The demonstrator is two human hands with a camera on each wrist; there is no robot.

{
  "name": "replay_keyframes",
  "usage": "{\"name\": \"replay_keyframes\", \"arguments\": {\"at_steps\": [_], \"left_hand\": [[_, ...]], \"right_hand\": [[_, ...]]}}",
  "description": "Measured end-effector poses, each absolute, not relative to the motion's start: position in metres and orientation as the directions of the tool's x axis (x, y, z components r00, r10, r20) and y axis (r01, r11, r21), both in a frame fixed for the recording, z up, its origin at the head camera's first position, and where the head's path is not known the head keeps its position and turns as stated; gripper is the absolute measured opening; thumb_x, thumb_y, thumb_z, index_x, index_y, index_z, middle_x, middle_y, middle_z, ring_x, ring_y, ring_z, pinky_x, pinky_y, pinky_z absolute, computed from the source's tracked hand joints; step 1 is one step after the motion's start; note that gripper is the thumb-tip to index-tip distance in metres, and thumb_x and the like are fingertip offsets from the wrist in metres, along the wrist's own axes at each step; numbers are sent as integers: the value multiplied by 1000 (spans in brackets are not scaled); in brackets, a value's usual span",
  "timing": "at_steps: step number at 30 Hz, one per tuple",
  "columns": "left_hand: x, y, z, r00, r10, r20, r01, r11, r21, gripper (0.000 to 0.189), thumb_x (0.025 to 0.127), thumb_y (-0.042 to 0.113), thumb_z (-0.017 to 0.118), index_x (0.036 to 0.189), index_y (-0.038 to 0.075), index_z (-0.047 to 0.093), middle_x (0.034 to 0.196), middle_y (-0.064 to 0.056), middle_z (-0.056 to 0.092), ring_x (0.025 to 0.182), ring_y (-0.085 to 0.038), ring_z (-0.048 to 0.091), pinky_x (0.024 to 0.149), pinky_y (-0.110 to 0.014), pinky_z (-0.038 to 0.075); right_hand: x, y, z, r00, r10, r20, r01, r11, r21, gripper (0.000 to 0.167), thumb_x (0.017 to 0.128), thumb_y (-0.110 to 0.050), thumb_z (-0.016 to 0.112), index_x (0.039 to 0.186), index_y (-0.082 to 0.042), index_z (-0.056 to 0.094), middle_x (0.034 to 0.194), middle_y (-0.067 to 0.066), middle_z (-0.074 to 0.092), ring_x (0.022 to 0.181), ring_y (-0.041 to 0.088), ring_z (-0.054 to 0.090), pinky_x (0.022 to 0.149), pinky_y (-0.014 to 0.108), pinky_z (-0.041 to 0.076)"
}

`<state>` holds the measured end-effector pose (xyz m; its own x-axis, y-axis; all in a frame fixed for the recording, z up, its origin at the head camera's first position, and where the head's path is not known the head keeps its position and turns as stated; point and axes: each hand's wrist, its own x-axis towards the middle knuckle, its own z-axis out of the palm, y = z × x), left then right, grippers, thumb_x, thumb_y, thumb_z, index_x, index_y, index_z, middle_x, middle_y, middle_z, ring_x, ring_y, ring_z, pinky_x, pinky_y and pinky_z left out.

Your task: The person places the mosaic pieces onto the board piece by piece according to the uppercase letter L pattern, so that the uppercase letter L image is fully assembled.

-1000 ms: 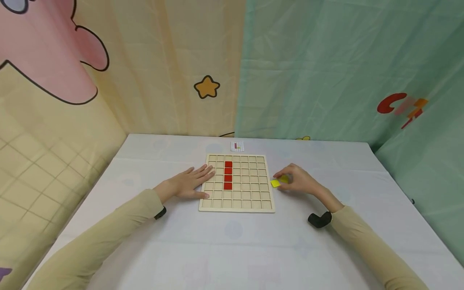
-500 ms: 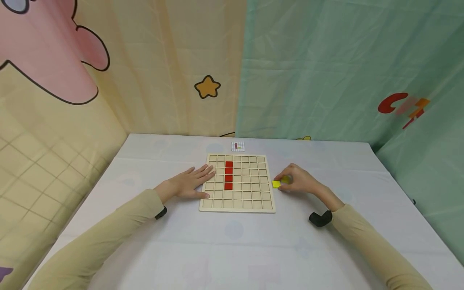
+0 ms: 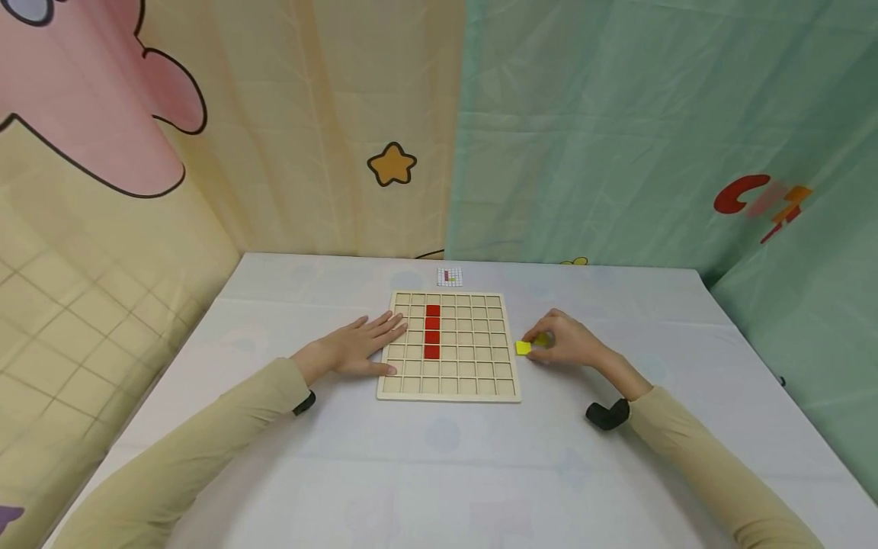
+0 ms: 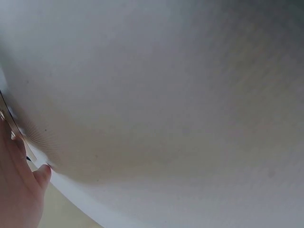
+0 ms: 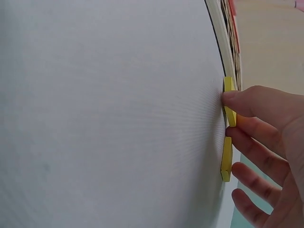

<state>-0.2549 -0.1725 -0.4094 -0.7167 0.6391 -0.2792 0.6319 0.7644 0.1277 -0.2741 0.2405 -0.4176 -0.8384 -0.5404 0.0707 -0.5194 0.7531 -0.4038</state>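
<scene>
My left hand (image 3: 357, 347) lies with fingers spread on the left edge of a wooden grid board (image 3: 449, 397). Several red square tiles (image 3: 432, 332) form a vertical column in the board's cells. Just off the board's right edge, my right hand (image 3: 565, 341) pinches a yellow square tile (image 3: 523, 348) between thumb and forefinger. A second yellow tile (image 5: 226, 160) lies on the table under the other fingers, mostly hidden by them in the head view. The left wrist view catches part of the left hand (image 4: 23, 185) at its lower left.
A small printed grid card (image 3: 449, 277) with a red and yellow pattern lies behind the board. The white-covered table (image 3: 439, 473) ends at printed curtains (image 3: 590, 137) at the back and sides. A black wrist strap (image 3: 607, 415) is on the right wrist.
The pinched yellow tile has turned squarer to the board and shifted very slightly right with the right hand. The left hand and the red tiles stay where they were.
</scene>
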Motion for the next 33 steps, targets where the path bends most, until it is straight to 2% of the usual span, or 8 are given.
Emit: {"name": "replay_keyframes", "arguments": {"at_steps": [6, 17, 25, 33], "left_hand": [[-254, -173, -409, -717, 638, -281, 629, 765, 134, 86, 93, 61, 45, 156, 17, 7, 164, -6, 1, 151, -28, 1, 119, -57, 9], [-252, -175, -410, -713, 643, -278, 636, 761, 130, 86, 93, 62, 43, 156, 16, 7, 164, -6, 1, 151, -28, 2, 119, -57, 11], [-254, -174, -410, -716, 639, -280, 631, 765, 131, 86, 93, 63, 43, 156, 16, 7, 164, -6, 1, 151, -27, 1, 119, -57, 9], [-256, -173, -411, -716, 640, -279, 634, 763, 124, 86, 93, 63, 42, 156, 17, 6, 164, -5, 1, 151, -27, 0, 119, -57, 9]], "right_hand": [[-273, 241, -416, -843, -527, 109, -516, 735, -439, 22, 76, -21, 80, 97, -12, 77, 95, 0, 75, 87, 15, 55, 73, 30, 43], [-270, 229, -411, -854, -497, 153, -507, 730, -458, 25, 77, -21, 78, 99, -10, 76, 93, 1, 75, 85, 16, 60, 77, 37, 50], [-266, 207, -408, -849, -493, 188, -520, 720, -459, 25, 77, -21, 78, 99, -10, 77, 94, 1, 75, 83, 18, 62, 74, 34, 51], [-265, 183, -406, -847, -505, 165, -515, 702, -492, 27, 78, -24, 78, 102, -11, 76, 96, 1, 75, 82, 15, 61, 73, 28, 50]]}}
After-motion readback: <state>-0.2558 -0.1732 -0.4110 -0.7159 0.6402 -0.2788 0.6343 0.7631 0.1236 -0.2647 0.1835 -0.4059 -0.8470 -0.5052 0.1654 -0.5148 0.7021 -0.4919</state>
